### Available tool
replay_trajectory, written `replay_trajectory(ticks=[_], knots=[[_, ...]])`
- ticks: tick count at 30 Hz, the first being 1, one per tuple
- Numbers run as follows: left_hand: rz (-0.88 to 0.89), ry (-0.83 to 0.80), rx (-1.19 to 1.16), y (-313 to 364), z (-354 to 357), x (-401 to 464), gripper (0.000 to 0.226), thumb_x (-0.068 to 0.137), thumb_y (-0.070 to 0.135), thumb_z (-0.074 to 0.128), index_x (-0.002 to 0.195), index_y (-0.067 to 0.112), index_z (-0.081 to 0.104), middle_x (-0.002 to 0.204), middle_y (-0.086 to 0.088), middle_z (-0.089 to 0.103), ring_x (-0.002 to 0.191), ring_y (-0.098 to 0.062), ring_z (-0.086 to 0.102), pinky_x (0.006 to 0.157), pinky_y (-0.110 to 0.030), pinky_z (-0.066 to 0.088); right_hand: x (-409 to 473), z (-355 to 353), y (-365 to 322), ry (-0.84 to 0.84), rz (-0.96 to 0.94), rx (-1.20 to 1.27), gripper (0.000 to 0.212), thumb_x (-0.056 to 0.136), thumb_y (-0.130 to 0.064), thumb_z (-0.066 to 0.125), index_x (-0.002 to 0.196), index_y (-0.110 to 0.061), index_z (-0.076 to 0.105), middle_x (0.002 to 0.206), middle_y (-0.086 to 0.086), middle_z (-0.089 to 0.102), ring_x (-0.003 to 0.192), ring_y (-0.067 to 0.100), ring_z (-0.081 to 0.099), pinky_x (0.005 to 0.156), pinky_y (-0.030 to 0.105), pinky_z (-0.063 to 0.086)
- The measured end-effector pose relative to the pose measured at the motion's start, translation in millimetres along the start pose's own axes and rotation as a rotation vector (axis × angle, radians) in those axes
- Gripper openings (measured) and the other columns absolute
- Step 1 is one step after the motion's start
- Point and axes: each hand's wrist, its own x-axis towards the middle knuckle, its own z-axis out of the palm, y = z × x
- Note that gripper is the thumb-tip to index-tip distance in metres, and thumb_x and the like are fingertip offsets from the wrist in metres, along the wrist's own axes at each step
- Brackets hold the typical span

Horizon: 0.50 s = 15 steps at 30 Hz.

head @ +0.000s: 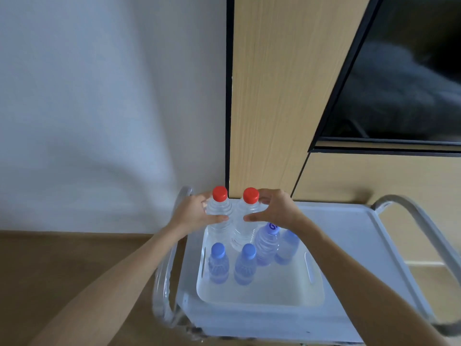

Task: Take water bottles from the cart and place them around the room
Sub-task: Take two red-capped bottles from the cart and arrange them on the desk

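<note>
Two clear water bottles with red caps stand upright side by side at the far end of a white bin (259,293) on the cart (349,236). My left hand (192,213) grips the left red-capped bottle (219,213) around its shoulder. My right hand (277,208) grips the right red-capped bottle (249,216) the same way. Several smaller bottles with blue caps (219,263) stand in the bin below them, nearer to me.
The white cart has grey tubular handles at its left (164,278) and right (419,221) ends. Behind it are a white wall (99,108), a wood panel (282,83) and a dark screen (404,78). Wooden floor (62,270) lies to the left.
</note>
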Motion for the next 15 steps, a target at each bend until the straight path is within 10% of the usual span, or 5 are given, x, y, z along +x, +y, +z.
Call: replay_trajectory(ticks=[8, 15], knots=[[0.105, 0.056, -0.062, 68.1, -41.4, -6.1, 0.03, 0.062, 0.037, 0.086, 0.081, 0.026, 0.065, 0.046, 0.021, 0.051, 0.046, 0.003, 0.045, 0.051, -0.011, 0.032, -26.4, -44.5, -37.4, 0.186, -0.092, 0.106, 0.027, 0.059, -0.035, 0.086, 0.077, -0.029, 0.067, 0.086, 0.007, 0.071, 0.083, 0.025, 0.064, 0.081, 0.037, 0.051], [0.289, 0.119, -0.014, 150.0, -58.4, -13.6, 0.027, 0.062, 0.042, 0.084, 0.077, 0.034, 0.063, 0.047, 0.026, 0.052, 0.051, 0.007, 0.048, 0.051, -0.009, 0.034, -68.7, -101.6, -64.4, 0.331, -0.165, 0.195, 0.033, 0.064, -0.028, 0.084, 0.095, -0.023, 0.073, 0.092, -0.008, 0.074, 0.091, 0.008, 0.065, 0.08, 0.019, 0.049]])
